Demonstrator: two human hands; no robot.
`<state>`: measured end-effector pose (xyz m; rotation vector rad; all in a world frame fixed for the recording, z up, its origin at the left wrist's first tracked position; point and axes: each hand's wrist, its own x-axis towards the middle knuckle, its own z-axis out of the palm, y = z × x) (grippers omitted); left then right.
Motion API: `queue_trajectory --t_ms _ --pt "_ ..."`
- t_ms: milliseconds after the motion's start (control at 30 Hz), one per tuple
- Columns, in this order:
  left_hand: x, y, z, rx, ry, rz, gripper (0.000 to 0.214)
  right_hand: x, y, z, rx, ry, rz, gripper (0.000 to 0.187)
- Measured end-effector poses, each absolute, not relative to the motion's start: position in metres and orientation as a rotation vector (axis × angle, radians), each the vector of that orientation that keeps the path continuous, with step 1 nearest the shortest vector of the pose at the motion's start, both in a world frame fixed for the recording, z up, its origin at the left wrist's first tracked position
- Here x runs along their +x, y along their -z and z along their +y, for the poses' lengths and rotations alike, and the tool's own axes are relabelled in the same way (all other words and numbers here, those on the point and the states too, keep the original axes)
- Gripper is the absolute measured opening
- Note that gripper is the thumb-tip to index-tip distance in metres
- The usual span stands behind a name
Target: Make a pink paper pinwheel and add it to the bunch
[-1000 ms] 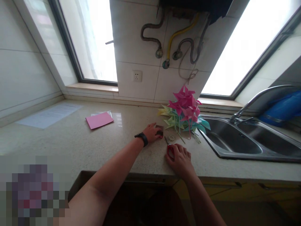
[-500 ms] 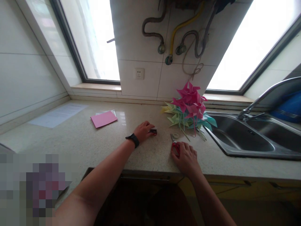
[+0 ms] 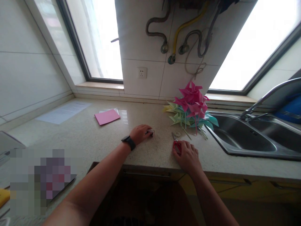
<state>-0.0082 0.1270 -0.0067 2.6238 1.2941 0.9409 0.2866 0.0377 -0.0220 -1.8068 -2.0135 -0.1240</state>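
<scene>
My left hand [image 3: 140,133], with a dark watch on its wrist, is closed round a small dark block with a red part [image 3: 150,133], just above the counter or resting on it. Most of that block is hidden by the fingers, so its kind is unclear. On the right, my right hand [image 3: 187,154] lies low on the counter, its thumb and fingers around the red handles of a pair of scissors [image 3: 177,148]. The blades point away from me, towards a pale ring like a tape roll [image 3: 177,134]. Behind it lies a heap of pink, yellow, green and blue paper pinwheels [image 3: 193,102].
Pink paper [image 3: 107,117] lies on the counter [image 3: 141,110] at left, near a printed sheet [image 3: 64,112]. A steel double sink [image 3: 240,135] with a tap [image 3: 245,116] is at right. A blurred patch [image 3: 53,179] covers something at lower left.
My left hand has shifted slightly left with the small block, which has turned a little. My right hand stays at the scissors. The whole view has swung slightly left.
</scene>
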Motion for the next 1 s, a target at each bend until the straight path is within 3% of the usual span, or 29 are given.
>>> queue_trajectory --t_ms 300,467,1000 --pt "-0.006 0.015 0.133 2.433 -1.110 1.317 0.032 0.232 0.005 0.053 -1.607 -0.004 -2.168 0.049" --pt "-0.007 0.016 0.134 2.305 -1.187 1.343 0.035 0.187 0.008 0.081 -1.503 -0.162 -2.299 0.062" --pt "-0.019 0.028 0.132 2.198 -1.154 1.322 0.028 0.175 0.010 0.076 -1.476 -0.096 -2.332 0.057"
